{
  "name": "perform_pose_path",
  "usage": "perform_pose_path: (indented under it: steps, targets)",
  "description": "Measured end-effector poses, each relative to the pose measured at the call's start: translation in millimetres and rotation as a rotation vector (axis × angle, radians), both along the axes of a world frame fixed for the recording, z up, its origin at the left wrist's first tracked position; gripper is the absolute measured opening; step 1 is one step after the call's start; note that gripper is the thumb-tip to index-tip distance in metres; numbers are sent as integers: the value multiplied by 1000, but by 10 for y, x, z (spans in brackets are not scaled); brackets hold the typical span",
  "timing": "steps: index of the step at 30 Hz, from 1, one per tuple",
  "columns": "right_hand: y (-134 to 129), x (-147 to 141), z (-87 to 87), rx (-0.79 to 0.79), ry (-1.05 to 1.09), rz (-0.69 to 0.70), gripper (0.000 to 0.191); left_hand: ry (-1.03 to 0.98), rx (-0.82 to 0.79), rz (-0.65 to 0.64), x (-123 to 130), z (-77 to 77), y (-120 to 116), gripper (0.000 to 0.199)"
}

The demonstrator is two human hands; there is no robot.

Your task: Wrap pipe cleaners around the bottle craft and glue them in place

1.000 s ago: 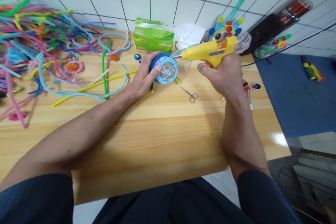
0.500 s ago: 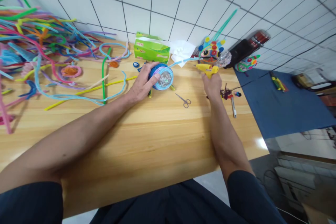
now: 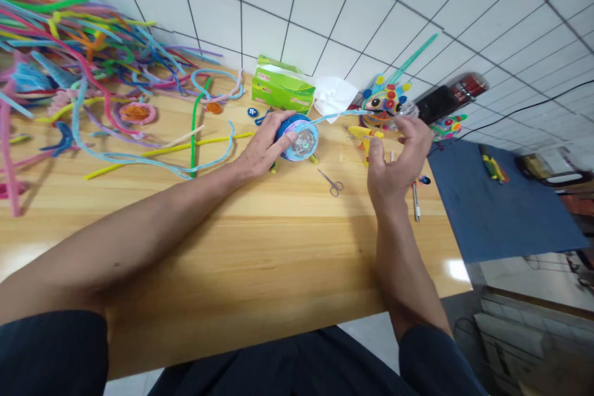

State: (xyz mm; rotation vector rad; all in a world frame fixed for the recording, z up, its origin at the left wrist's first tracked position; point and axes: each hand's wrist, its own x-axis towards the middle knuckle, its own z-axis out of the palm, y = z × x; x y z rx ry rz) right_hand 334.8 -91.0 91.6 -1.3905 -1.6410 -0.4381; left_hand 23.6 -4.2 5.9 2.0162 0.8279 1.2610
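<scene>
White tiles stand behind one wood table [image 3: 260, 247]. One left hand [image 3: 266, 143] holds one blue round thing [image 3: 301, 137] on it. One right hand [image 3: 394, 164] is partly open, near one yellow glue gun [image 3: 366, 134].

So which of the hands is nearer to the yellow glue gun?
Right. The right hand is just beside the yellow glue gun; the left hand is farther off, on the pipe-cleaner coil.

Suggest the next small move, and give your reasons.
Probably the right hand should pinch the light blue strand: it juts sideways from the round piece, the left hand steadies that piece, and the right appears open and off the yellow glue gun.
</scene>
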Motion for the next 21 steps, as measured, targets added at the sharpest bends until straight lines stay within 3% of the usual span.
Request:
perform_pose_path:
  steps: [2,6,9,12,21]
  targets:
    - [-57,-319,116,9,-143,217,39,-3,-4,-4,-1,8,-9,82]
    - [93,-734,175,-199,-256,385,29,-6,3,-6,5,13,-16,80]
    - [274,-728,87,-274,-241,399,25,-9,19,-12,14,8,-11,80]
    - [377,-622,-16,-252,-226,400,25,-11,12,-17,15,4,-9,80]
    - [417,-597,-139,-214,-217,376,28,-4,-1,-13,1,21,-11,82]
